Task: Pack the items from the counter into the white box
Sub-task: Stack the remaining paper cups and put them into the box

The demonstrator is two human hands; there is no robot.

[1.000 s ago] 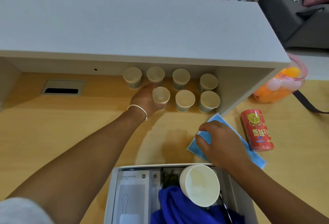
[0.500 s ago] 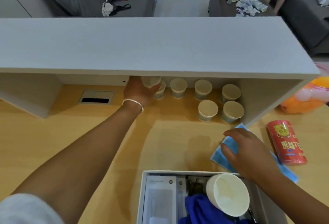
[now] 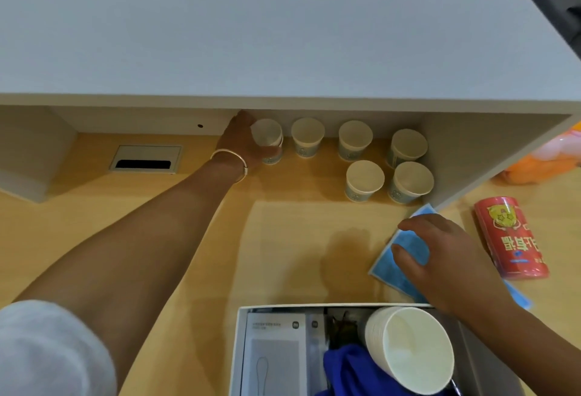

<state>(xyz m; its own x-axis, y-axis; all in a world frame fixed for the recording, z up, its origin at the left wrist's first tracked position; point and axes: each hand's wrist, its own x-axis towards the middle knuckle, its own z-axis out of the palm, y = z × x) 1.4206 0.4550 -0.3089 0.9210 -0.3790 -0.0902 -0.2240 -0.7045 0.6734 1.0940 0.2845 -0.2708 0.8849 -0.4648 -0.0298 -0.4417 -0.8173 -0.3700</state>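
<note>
My left hand (image 3: 243,140) reaches under the shelf and grips a paper cup (image 3: 267,134) that sits nested in another cup at the left end of the back row. Several more paper cups (image 3: 364,180) stand on the wooden counter (image 3: 188,238) under the shelf. My right hand (image 3: 446,257) rests flat on a blue packet (image 3: 408,251) beside the white box (image 3: 240,348). The box at the bottom holds a stack of cups (image 3: 408,348), a blue cloth (image 3: 349,370) and white cartons (image 3: 273,354). A red can (image 3: 509,238) lies at the right.
A grey shelf (image 3: 283,43) overhangs the cups and hides the back of the counter. A cable port (image 3: 146,158) is set in the counter at the left. An orange and pink bag (image 3: 547,156) lies at the far right.
My left hand picked up the front-row cup and carried it back and left onto the leftmost back cup. My right hand stayed on the blue packet. The head view shifted.
</note>
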